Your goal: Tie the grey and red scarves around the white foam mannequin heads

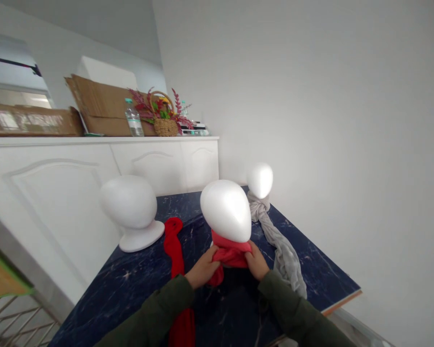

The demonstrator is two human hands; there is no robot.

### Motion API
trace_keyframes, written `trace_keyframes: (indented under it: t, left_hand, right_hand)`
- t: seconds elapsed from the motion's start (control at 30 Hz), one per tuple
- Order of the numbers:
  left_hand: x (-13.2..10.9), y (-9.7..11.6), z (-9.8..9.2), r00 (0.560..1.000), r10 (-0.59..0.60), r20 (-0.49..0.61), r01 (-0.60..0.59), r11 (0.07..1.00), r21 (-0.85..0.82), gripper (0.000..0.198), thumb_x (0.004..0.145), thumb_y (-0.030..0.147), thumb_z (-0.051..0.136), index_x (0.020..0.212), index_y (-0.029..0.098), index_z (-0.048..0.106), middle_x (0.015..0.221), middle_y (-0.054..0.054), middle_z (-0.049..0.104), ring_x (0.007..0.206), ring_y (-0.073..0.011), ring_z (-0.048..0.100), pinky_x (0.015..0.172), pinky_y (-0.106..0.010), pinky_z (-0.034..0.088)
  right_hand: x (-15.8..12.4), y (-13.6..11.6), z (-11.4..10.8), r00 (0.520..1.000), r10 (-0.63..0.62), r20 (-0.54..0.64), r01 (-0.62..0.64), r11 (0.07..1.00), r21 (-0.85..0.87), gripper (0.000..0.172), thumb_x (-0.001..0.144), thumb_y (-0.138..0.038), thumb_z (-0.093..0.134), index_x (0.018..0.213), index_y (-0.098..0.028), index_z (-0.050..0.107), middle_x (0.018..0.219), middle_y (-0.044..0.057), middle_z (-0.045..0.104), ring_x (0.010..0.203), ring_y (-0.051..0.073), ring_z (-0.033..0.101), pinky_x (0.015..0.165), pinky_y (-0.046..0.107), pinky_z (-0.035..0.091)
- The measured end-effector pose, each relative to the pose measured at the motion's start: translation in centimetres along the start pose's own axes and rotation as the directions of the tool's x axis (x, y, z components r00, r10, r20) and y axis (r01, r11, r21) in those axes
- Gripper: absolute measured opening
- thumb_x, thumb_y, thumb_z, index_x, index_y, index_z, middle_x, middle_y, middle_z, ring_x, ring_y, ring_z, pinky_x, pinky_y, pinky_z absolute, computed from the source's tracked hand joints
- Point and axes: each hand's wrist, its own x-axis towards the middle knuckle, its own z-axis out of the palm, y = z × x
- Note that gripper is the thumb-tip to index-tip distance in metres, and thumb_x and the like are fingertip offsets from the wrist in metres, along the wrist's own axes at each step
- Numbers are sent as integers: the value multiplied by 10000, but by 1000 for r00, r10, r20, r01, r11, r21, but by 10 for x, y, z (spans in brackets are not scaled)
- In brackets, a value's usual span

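In the middle of the table stands a white mannequin head (226, 207), with a coral-red scarf (233, 254) wrapped round its neck. My left hand (203, 268) is closed on the scarf's left side, thumb on top. On the right side, my right hand (257, 261) grips the same scarf. Below my left hand, a bunched red part of cloth hangs. A brighter red knitted scarf (173, 246) lies lengthwise on the table to the left, partly hidden under my left sleeve.
A bare white mannequin head (129, 202) stands at the left on the dark blue marbled table (130, 277). Behind right, another white head (261, 180) wears a long grey scarf (280, 246). A white cabinet (58, 178) carries cardboard boxes (101, 103), a bottle (134, 119) and a flower basket (166, 127).
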Motion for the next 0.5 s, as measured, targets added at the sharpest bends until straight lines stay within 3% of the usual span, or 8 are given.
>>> trace_keyframes:
  t: [0.17,0.3,0.4,0.5]
  left_hand:
    - [79,5,63,999,33,-6,-34,982,-184,296,589,61,431,848,137,553,876,-40,595,840,-177,514,822,-291,370]
    - [144,12,111,998,63,-29,-68,965,-252,379,599,48,397,941,141,533,947,-45,597,893,-178,526,831,-282,380]
    - [175,12,131,998,15,-54,-27,973,-227,291,591,49,415,849,122,528,859,-67,593,850,-198,534,805,-309,389]
    - [179,5,129,997,-22,-72,10,986,-167,262,554,69,517,808,131,519,825,-50,581,855,-215,524,822,-334,380]
  right_hand:
    - [27,49,-73,988,43,-145,-69,982,-175,451,713,-179,368,1137,-162,521,1170,85,540,1116,208,457,988,369,308]
    - [58,81,-119,971,70,-227,-135,949,-286,454,716,-175,348,1138,-120,505,1152,119,544,1098,220,475,958,377,335]
    - [76,96,-136,969,60,-241,-140,934,-329,419,713,-177,346,1086,-112,526,1075,123,581,1027,221,524,911,377,376]
    - [80,106,-140,968,52,-244,-139,924,-357,401,707,-199,385,1077,-134,523,1032,115,593,990,230,540,887,388,392]
